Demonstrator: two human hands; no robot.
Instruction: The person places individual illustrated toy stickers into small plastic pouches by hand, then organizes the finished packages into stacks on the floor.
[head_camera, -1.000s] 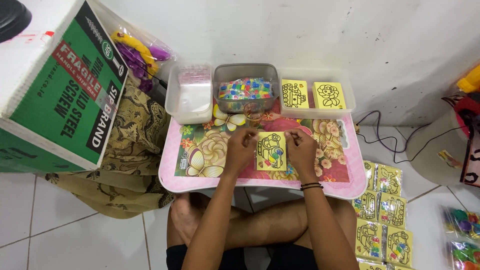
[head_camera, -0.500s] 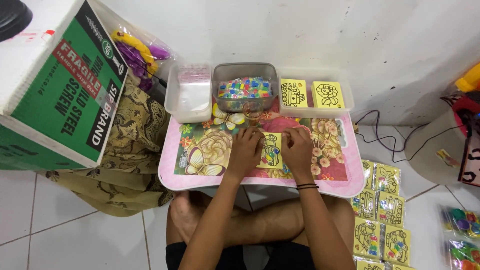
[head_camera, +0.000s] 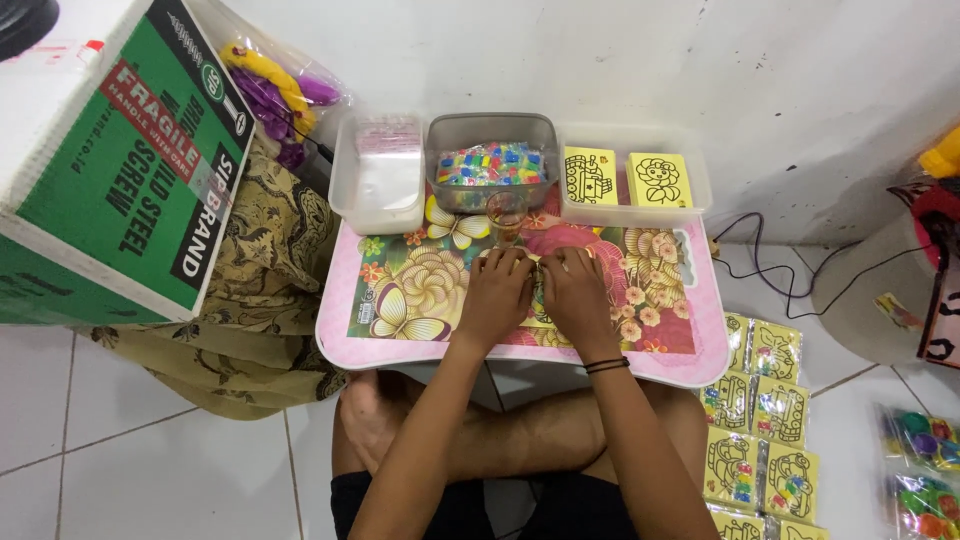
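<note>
Left hand: the left hand (head_camera: 497, 295) lies palm-down on the counter (head_camera: 400, 345), fingers (head_camera: 505, 262) curled onto the near edge of a yellow picture card (head_camera: 541, 305); how tight the hold is cannot be told.
Right hand: the right hand (head_camera: 577, 292) sits just beside the left, almost touching it, fingers bent down on the same card; a dark band circles the wrist. Whether they pinch anything is hidden.
Card: it lies flat on the flowered pink counter, mostly covered by both hands, only a sliver of yellow showing between them.
Ahead of the hands: a small clear cup (head_camera: 506, 212) stands near the fingertips, in front of a grey tub of coloured pieces (head_camera: 490, 163).
To the sides: a clear tub with white contents (head_camera: 378, 180) on the left; a clear tray (head_camera: 690, 195) on the right holding two yellow outline cards (head_camera: 626, 178).
Floor: more finished-looking packets (head_camera: 755, 420) lie beside the right knee.
Risk: the cup is close to the knuckles, so a forward push could tip it; hands crowding the card could also crease or shift it.
</note>
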